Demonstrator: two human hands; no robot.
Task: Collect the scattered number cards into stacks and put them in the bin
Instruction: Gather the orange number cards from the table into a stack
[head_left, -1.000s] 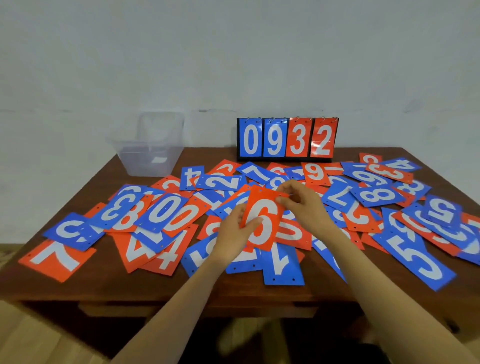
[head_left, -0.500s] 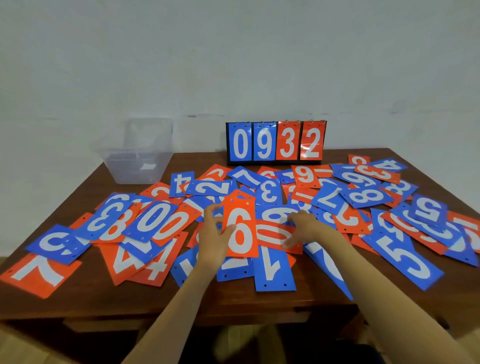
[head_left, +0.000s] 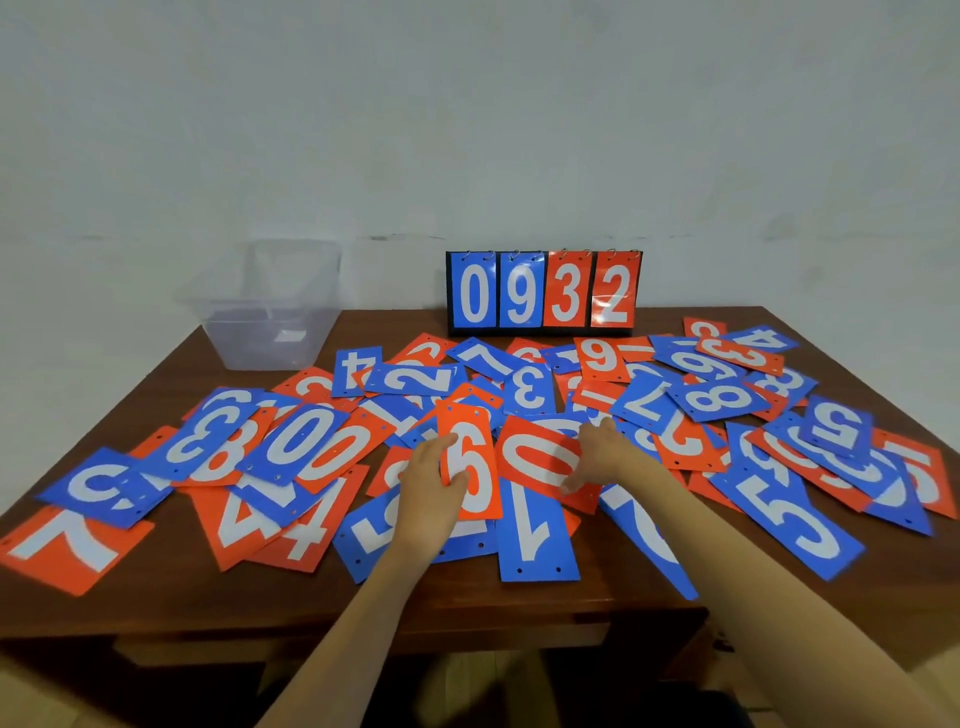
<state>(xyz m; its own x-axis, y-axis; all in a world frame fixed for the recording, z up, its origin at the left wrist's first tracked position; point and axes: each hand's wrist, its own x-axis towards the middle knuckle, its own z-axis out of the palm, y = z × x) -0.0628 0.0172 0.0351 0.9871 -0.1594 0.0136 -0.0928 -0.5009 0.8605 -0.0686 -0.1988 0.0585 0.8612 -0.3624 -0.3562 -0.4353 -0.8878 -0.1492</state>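
Observation:
Many blue and orange number cards lie scattered and overlapping across the brown table. My left hand holds an orange 6 card upright by its left edge, thumb across its face. Right beside it, my right hand grips the right edge of an orange 0 card, which is tilted up off the pile. The clear plastic bin stands at the table's back left, apart from both hands, and looks empty.
A flip scoreboard reading 0932 stands at the back centre against the wall. Cards reach close to the left, right and front table edges. A blue 1 card lies just below my hands.
My left hand has kept the orange 6 card and lowered it slightly. My right hand let go of that card's top, moved down-right and took hold of the orange 0 card.

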